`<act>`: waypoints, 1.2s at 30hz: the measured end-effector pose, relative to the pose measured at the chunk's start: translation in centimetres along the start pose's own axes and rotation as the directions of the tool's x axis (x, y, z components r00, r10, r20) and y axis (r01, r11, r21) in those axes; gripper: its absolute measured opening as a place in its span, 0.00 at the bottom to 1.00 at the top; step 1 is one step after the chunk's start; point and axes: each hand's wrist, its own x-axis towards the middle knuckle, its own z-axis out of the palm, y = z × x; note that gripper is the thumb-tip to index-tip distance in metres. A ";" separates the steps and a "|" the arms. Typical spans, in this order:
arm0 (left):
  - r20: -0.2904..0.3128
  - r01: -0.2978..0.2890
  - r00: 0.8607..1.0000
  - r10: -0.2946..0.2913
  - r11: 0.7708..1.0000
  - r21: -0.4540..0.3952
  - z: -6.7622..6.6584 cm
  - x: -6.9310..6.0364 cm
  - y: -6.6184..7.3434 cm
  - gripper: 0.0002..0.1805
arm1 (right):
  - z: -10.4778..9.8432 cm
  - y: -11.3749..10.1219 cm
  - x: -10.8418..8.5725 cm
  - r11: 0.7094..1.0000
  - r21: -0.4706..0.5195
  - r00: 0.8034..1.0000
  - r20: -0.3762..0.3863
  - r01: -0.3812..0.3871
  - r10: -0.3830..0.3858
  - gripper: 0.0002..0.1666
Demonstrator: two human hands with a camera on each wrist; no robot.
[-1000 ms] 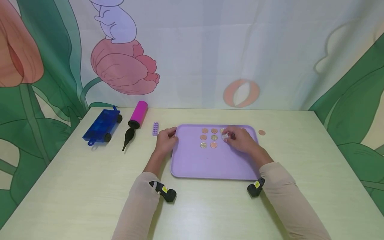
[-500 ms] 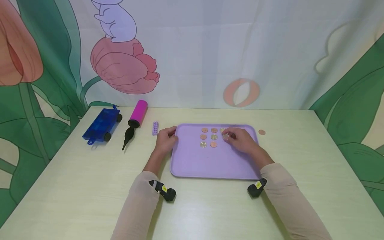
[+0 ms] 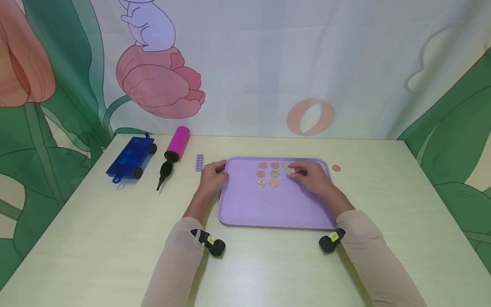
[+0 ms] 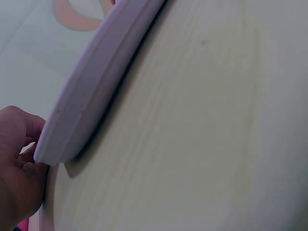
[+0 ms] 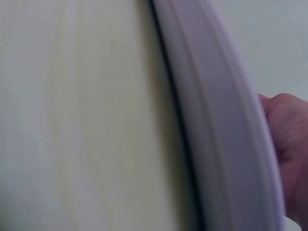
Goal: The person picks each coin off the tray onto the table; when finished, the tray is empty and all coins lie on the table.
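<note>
A lilac tray (image 3: 245, 209) lies on the table, with copper and brass-coloured coins in rows on its upper middle part. Among them are a copper coin (image 3: 273, 183) and a brass-coloured coin (image 3: 261, 183). My right hand (image 3: 312, 177) reaches over the tray's right side and pinches a pale silvery coin (image 3: 290, 171) at the right end of the middle row. Whether that coin touches the tray is hard to tell. At the left rim, my left hand (image 3: 212, 179) holds the tray's edge; the left wrist view shows its fingers (image 4: 33, 127) about the rim.
Beyond the tray's right edge lies a lone copper coin (image 3: 336, 168). To the left are a lilac toy brick (image 3: 199, 162), a magenta hand pump (image 3: 178, 143) with a black nozzle, and a blue toy trailer (image 3: 132, 157). A printed curtain (image 3: 245, 85) hangs behind the table.
The head view has tilted slightly. My right hand has shifted a little to the right with the coin still between its fingers. My left hand stays on the tray's rim.
</note>
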 end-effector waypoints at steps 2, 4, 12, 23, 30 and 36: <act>0.001 0.001 1.000 -0.001 1.000 0.001 0.0 0.0 0.0 0.29 | -0.3 0.2 -0.1 1.000 0.000 1.000 -0.011 0.001 -0.001 0.19; 0.001 0.003 1.000 -0.003 1.000 0.003 0.0 0.0 0.0 0.29 | -0.6 0.3 -0.2 1.000 0.009 1.000 -0.024 -0.014 0.015 0.20; 0.001 0.016 1.000 -0.016 1.000 0.007 0.1 0.0 0.2 0.29 | -2.2 0.9 -0.7 0.996 0.040 0.992 -0.093 -0.079 0.083 0.21; -0.012 -0.011 1.000 0.011 1.000 0.000 0.2 0.3 -0.4 0.29 | -4.3 1.6 -1.2 0.969 0.222 0.976 -0.162 -0.105 0.143 0.22; -0.010 -0.002 1.000 0.002 1.000 -0.007 0.2 0.2 -0.3 0.29 | -6.0 2.6 -1.7 0.943 0.308 0.968 -0.168 -0.130 0.188 0.24; -0.012 -0.006 1.000 0.006 1.000 0.000 0.1 0.1 -0.1 0.29 | -7.1 4.1 -2.0 0.921 0.377 0.970 -0.172 -0.096 0.172 0.26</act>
